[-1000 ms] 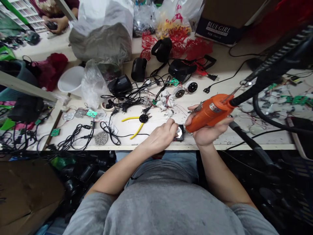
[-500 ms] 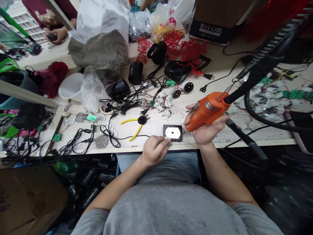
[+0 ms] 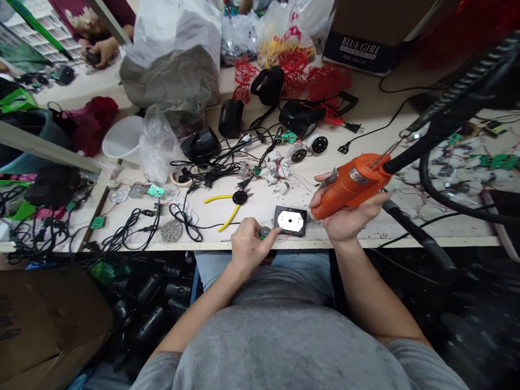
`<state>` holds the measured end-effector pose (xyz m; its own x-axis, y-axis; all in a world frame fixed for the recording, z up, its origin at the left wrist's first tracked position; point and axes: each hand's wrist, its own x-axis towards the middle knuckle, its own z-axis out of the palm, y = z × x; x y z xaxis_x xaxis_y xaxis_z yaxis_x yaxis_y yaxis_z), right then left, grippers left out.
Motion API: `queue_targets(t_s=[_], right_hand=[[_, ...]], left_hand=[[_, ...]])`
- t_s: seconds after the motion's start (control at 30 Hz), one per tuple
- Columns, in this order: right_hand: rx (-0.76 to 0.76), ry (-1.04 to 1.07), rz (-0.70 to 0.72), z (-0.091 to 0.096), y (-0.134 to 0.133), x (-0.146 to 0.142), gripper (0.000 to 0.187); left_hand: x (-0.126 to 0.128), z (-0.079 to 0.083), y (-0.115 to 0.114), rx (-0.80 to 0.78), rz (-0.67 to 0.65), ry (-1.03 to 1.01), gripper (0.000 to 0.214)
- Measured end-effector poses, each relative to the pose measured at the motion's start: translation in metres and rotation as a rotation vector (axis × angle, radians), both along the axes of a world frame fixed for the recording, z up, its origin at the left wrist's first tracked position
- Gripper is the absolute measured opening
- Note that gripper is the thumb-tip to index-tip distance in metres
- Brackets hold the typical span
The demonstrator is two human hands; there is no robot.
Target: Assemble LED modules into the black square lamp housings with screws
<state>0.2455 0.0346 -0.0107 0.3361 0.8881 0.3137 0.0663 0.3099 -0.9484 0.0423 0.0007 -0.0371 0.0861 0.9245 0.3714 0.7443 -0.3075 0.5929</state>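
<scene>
My right hand [image 3: 343, 225] is wrapped round an orange power screwdriver [image 3: 353, 181], held above the table with its nose pointing down and left. A thick black cable and a coiled spring run from its top to the upper right. My left hand [image 3: 248, 246], at the table's front edge, pinches a small round grey-green part [image 3: 265, 233], its detail hard to make out. Just right of that hand lies a black square housing [image 3: 303, 212] with a white holed plate [image 3: 289, 221] on it. Thin red wires show at its near edge.
Left of the housing lie yellow-handled pliers [image 3: 228, 223] with a black disc [image 3: 239, 197] over their pivot. Behind are black lamp-like housings [image 3: 231, 118], tangled cords [image 3: 219, 165] and small white parts [image 3: 276, 173]. A box [image 3: 357, 51] stands behind; another person's hands [image 3: 99, 53] show upper left.
My left hand has shifted slightly left and turned, showing more of the grey-green part. The housing sits slightly rotated. My right hand still holds the screwdriver. The whole view has shifted slightly.
</scene>
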Motion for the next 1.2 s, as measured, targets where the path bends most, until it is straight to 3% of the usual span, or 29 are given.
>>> queue_targets(t_s=[0.37, 0.47, 0.53, 0.63, 0.73, 0.8, 0.9, 1.0, 1.07, 1.2], right_hand=[[0.005, 0.028, -0.016, 0.000, -0.001, -0.001, 0.091], [-0.008, 0.026, -0.039, -0.001, 0.000, 0.001, 0.090], [-0.009, -0.002, -0.038, -0.002, 0.000, 0.005, 0.090], [-0.054, -0.077, -0.017, 0.001, -0.001, 0.010, 0.096], [-0.098, -0.054, -0.058, 0.010, -0.004, 0.011, 0.098], [-0.097, -0.012, -0.095, 0.018, -0.006, 0.009, 0.098], [-0.038, 0.014, -0.120, 0.030, -0.009, 0.008, 0.097], [0.040, 0.028, -0.197, 0.037, -0.012, 0.009, 0.099], [0.074, 0.012, -0.245, 0.038, -0.015, 0.011, 0.098], [0.055, -0.025, -0.147, 0.031, -0.022, 0.015, 0.089]], left_hand=[[-0.006, 0.011, 0.010, -0.352, 0.045, 0.345, 0.043], [-0.010, 0.011, 0.011, -0.322, 0.013, 0.347, 0.039], [-0.009, 0.014, 0.014, -0.181, -0.071, 0.280, 0.033], [0.008, 0.022, 0.025, 0.035, -0.338, 0.217, 0.022], [0.041, 0.027, 0.045, 0.024, -0.620, 0.280, 0.011], [0.065, 0.026, 0.058, -0.062, -0.715, 0.326, 0.007], [0.092, 0.024, 0.073, -0.175, -0.740, 0.350, 0.003], [0.102, 0.024, 0.078, -0.234, -0.720, 0.375, 0.005], [0.097, 0.027, 0.079, -0.257, -0.733, 0.367, 0.009], [0.060, 0.036, 0.082, -0.253, -0.776, 0.245, 0.030]])
